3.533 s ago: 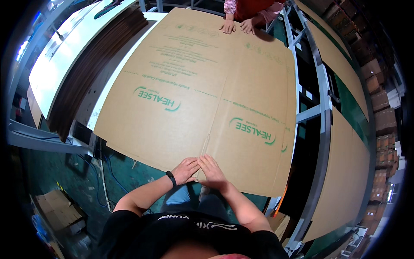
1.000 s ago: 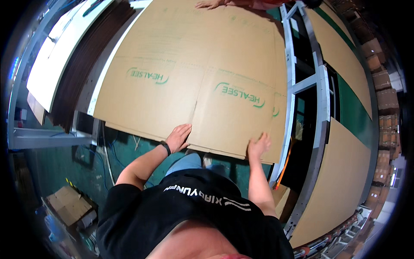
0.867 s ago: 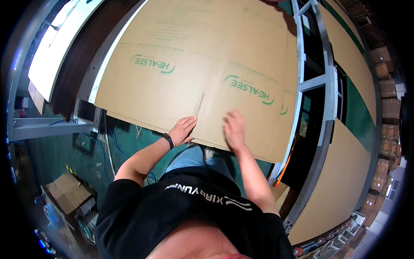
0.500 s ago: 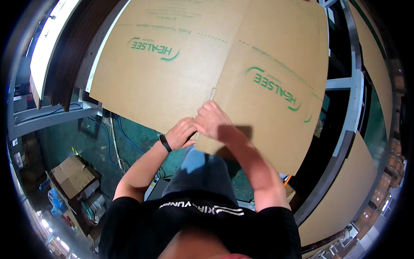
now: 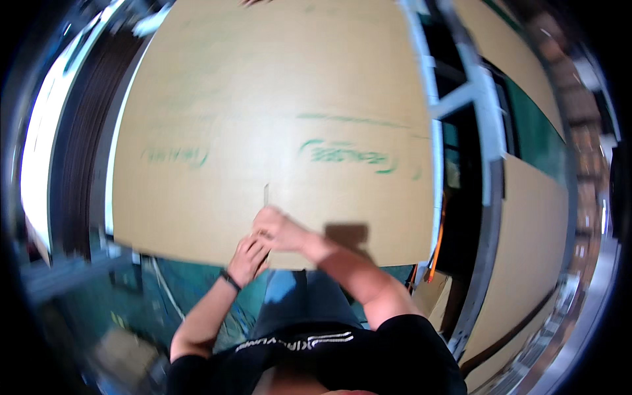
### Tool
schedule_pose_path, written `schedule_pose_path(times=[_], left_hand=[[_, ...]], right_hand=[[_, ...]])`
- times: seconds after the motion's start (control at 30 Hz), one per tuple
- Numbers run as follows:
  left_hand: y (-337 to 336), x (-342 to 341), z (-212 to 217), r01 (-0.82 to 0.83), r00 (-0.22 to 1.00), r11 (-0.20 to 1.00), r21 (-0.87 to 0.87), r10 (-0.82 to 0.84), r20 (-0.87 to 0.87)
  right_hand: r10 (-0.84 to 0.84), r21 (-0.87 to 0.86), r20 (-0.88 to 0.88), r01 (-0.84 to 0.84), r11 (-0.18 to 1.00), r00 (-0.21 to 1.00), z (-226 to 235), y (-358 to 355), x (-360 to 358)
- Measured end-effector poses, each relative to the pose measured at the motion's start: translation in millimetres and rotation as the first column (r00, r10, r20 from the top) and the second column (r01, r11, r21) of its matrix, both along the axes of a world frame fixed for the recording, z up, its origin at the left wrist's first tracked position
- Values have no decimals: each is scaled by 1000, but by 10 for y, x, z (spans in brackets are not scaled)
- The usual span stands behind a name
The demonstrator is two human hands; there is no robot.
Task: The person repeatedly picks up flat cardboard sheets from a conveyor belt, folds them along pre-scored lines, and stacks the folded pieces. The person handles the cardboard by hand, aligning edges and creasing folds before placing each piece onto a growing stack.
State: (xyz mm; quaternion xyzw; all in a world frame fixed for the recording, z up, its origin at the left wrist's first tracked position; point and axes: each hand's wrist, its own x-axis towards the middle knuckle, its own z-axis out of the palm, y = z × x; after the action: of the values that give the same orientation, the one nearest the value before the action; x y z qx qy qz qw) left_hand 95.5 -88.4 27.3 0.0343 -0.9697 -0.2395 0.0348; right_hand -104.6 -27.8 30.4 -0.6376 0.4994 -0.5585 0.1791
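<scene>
A large brown cardboard sheet (image 5: 217, 118) with green print lies flat in front of me. My right hand (image 5: 278, 227) is a closed fist over its near part, left of the middle. A thin, narrow grey strip (image 5: 266, 194) sticks out beyond that fist, pointing away from me; its near end is hidden by the fingers. My left hand (image 5: 247, 259), with a dark band at the wrist, touches the right one at the sheet's near edge. Its fingers are curled closed, and what they hold, if anything, is hidden.
At the far edge another person's hand (image 5: 255, 2) shows. A grey metal frame (image 5: 484, 131) runs along the right, with an orange strap-like thing (image 5: 436, 253) beside it. Dark stacked sheets (image 5: 85, 145) stand left. A blurred carton (image 5: 128, 352) sits lower left on the green floor.
My view has swung, so the sheet now looks squarer and farther left. Both hands stay together near its edge, lower and more left in the picture. A person's hand shows clearer at the far edge.
</scene>
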Motion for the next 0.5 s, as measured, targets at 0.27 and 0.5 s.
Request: schedule_pose_path(times=[0.27, 0.5], left_hand=[[117, -194, 171, 22, 997, 990, -136, -12, 73], [250, -100, -63, -79, 990, 988, -131, 93, 106]], right_hand=[[-436, 225, -231, 483, 846, 870, 731, 1612, -499], [-983, 107, -169, 992, 61, 79, 814, 4354, -958]])
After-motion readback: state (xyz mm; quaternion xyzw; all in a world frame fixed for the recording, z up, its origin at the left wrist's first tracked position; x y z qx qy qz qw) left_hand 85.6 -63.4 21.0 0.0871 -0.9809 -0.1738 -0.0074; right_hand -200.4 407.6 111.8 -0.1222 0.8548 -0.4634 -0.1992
